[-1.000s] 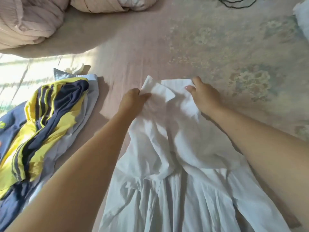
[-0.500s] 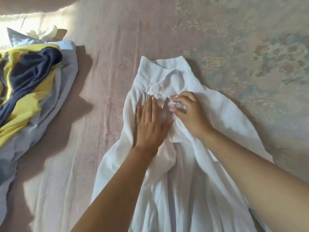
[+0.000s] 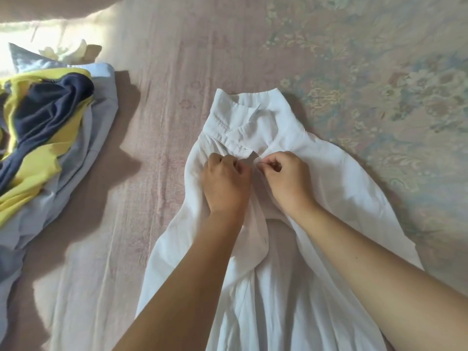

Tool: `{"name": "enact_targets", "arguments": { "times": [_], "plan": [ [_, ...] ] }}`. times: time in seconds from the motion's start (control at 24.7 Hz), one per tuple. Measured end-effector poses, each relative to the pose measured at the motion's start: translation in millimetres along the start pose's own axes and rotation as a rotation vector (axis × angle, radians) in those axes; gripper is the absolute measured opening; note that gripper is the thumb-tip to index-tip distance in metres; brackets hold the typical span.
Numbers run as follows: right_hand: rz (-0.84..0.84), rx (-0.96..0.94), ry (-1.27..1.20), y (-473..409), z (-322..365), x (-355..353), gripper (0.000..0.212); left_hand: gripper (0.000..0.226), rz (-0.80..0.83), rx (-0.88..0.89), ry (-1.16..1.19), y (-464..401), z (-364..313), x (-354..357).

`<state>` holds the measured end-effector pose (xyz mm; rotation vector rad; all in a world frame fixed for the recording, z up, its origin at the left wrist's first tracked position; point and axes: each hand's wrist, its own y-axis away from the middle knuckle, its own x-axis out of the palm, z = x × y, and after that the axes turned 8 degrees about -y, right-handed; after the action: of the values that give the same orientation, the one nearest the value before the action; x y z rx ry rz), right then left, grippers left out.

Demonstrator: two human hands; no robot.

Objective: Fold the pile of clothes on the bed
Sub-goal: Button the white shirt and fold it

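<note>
Grip: both hands pinch the front of the white shirt (image 3: 316,178) just below its collar; the left hand (image 3: 225,183) has curled fingers nipping one edge of the front opening, the right hand (image 3: 286,181) nips the facing edge between thumb and forefinger
Gap between hands: close together but not touching, with a small grey tab or shadowed fold of cloth showing between them; whether a button is being fastened cannot be told
Shirt position: laid flat on the bed cover (image 3: 177,59), collar (image 3: 243,115) pointing away from the person, sleeves spreading out to both sides, hem running out of view at the bottom
Step in hand: probably closing or lining up the two front edges before any fold is made; the fold itself is not yet begun
Rest of the pile: the yellow and navy garment (image 3: 43,115) lies on a pale blue one (image 3: 98,102) at the left, well apart from the shirt, both still crumpled
Risk, uneven front: if one pinch pulls harder than the other, the front edges may meet crooked and the later fold would go askew
Risk, creases: the cloth is bunched under both wrists and forearms; folding without smoothing it would likely press those wrinkles in
Risk, sleeves: they lie loose and wide, so they could drag or twist when the body is turned
Risk, collar: it stands partly open and could flatten out of shape
Writing and labels: none can be read; no tag is visible inside the collar, and no lettering shows on the striped garment
</note>
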<state>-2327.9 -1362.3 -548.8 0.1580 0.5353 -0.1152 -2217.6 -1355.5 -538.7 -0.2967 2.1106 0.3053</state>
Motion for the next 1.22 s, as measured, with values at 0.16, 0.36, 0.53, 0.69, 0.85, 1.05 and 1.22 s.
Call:
{"name": "enact_targets", "arguments": {
  "times": [0.16,0.36,0.53,0.69,0.85,1.05,1.22],
  "plan": [
    [-0.030,0.100,0.042,0.6,8.5,-5.8,0.012,0.035,0.124,0.022,-0.243,-10.0,-14.4,-2.9],
    [-0.004,0.232,-0.165,1.4,14.9,-11.7,0.024,0.036,0.209,-0.230,0.265,-9.8,-9.3,-13.0],
    [0.056,0.268,-0.209,6.3,22.6,-7.8,0.023,0.022,0.360,-0.517,0.790,0.4,-3.2,-19.8],
    [0.084,0.268,-0.178,5.4,23.4,-10.5,0.016,0.015,0.383,-0.572,0.943,0.9,-0.3,-19.6],
    [0.029,0.298,-0.221,3.9,22.7,-11.6,0.015,0.018,0.441,-0.544,0.915,1.5,2.6,-21.8],
    [-0.008,0.269,-0.202,1.4,25.8,-7.8,0.016,0.014,0.483,-0.497,0.862,-4.6,-0.8,-25.1],
    [0.013,0.284,-0.254,1.6,25.5,-6.6,0.016,0.009,0.472,-0.472,0.816,-8.3,-6.6,-26.3]
  ]
}}
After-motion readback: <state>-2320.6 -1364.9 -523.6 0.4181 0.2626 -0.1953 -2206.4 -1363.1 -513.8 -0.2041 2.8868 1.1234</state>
